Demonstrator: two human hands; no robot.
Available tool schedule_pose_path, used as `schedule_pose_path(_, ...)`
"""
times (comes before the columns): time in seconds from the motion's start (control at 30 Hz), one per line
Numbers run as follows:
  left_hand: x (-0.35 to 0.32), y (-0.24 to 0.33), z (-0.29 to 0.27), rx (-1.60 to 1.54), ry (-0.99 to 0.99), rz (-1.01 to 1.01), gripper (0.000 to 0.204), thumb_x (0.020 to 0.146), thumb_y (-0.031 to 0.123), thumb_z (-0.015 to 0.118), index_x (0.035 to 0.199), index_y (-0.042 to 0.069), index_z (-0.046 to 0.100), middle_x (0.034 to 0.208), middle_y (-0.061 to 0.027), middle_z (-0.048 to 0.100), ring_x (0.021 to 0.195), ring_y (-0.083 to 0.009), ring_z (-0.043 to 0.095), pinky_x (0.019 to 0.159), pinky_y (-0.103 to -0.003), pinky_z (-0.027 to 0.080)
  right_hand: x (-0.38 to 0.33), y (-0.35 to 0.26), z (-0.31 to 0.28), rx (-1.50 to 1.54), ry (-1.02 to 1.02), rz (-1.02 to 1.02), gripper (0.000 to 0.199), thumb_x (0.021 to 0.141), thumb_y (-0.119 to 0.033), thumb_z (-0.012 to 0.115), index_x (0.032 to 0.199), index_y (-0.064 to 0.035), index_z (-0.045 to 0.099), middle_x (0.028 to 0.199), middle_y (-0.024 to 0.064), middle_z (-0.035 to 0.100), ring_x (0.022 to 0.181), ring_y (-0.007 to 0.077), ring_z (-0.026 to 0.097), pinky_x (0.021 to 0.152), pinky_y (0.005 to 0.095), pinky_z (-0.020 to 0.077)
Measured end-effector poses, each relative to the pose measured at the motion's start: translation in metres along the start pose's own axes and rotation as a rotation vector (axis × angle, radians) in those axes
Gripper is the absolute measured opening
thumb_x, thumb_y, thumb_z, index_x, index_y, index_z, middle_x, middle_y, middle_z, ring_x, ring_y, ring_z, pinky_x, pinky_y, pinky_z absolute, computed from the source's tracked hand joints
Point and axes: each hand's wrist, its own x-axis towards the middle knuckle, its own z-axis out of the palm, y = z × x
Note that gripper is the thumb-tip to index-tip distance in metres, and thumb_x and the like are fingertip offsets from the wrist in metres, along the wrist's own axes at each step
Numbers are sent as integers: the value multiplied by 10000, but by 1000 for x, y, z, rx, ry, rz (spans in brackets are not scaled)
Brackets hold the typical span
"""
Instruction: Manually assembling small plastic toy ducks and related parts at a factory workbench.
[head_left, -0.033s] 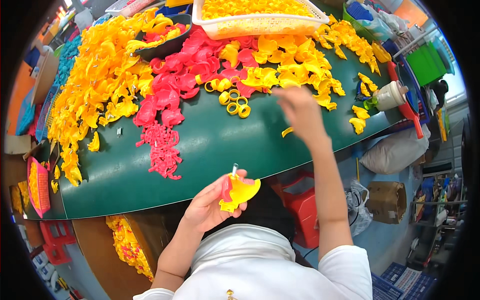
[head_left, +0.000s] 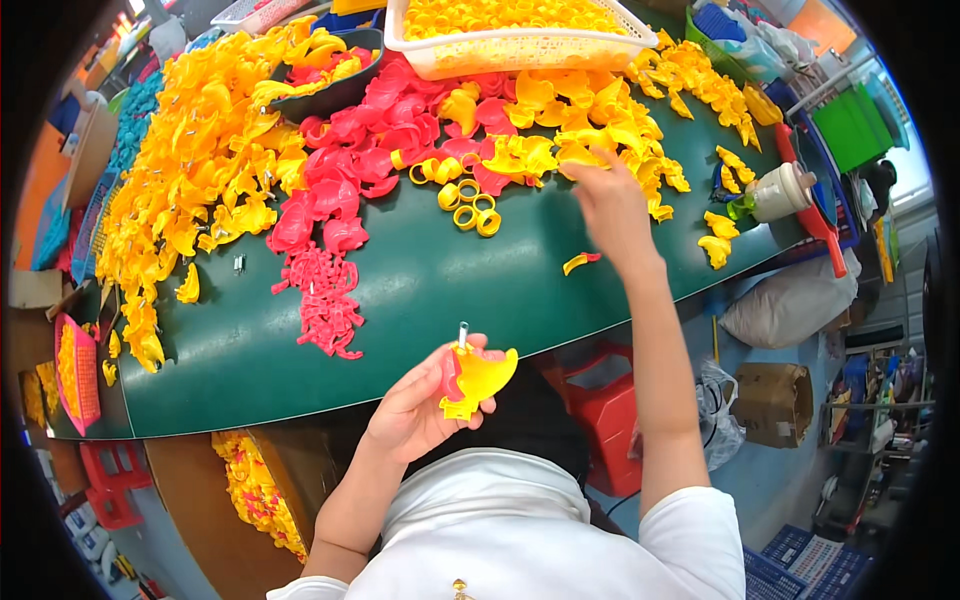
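My left hand (head_left: 418, 402) is closed around a curved yellow plastic shell piece (head_left: 482, 378) with a pink part along its left side. A short metal pin (head_left: 463, 335) sticks up from its top. This hand is in front of my body, near the table's front edge. Farther out over the table, my right hand (head_left: 612, 205) reaches with its fingers apart to the near edge of a heap of yellow shell pieces (head_left: 600, 110). Its fingertips touch or nearly touch the pieces, with nothing visibly gripped. Below that hand lies a small yellow strip with a red end (head_left: 577, 263).
Yellow rings (head_left: 470, 205) lie left of my right hand. Beyond stands a white basket (head_left: 440, 62) of yellow rings. Pink shells (head_left: 330, 185), small pink pieces (head_left: 325, 300) and a large yellow heap (head_left: 190, 130) cover the left side. A white cylinder (head_left: 780, 192) lies at the right.
My right hand has moved slightly farther away and to the right, onto the yellow heap, showing more of the small strip. The piece in my left hand has shifted slightly left.
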Motion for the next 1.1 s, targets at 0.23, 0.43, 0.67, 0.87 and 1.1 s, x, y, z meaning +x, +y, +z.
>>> schedule_pose_path(0.23,4,11,-7,-95,-27,137,434,1001,250,492,1376,59,385,1387,-160,437,1092,-381,581,905,-446,529,5,15,-1,321,6,-60,264,843,6,603,1082,-74,684,909,87,645,993,259,592,853,318,445)
schedule_pose_path(0.43,3,22,-7,24,12,208,499,924,197,635,1353,73,413,1394,-200,431,1166,-395,563,971,-477,498,-28,-68,-20,754,-477,59,142,844,-94,606,937,-26,689,877,100,509,842,224,546,735,302,447)
schedule_pose_path(0.67,-6,25,-8,307,149,317,832,778,192,772,1445,5,312,1368,-150,462,1136,-307,588,962,-461,508,-45,-113,4,715,-388,-72,526,740,-133,766,1231,-72,587,1109,135,550,1004,301,569,875,390,482)
schedule_pose_path(0.87,-6,19,-8,574,257,477,844,715,115,788,1421,-27,347,1354,-129,479,1192,-273,549,993,-468,492,-79,-131,0,571,-202,135,396,780,-106,733,1139,25,634,1205,152,590,1035,335,589,892,377,472)
schedule_pose_path(1.1,-8,14,0,659,229,475,820,728,67,767,1429,-28,353,1360,-126,479,1221,-214,513,1036,-344,426,-87,-155,-25,1400,-314,404,347,887,-10,642,1224,61,600,1269,195,574,1141,225,584,936,311,511)
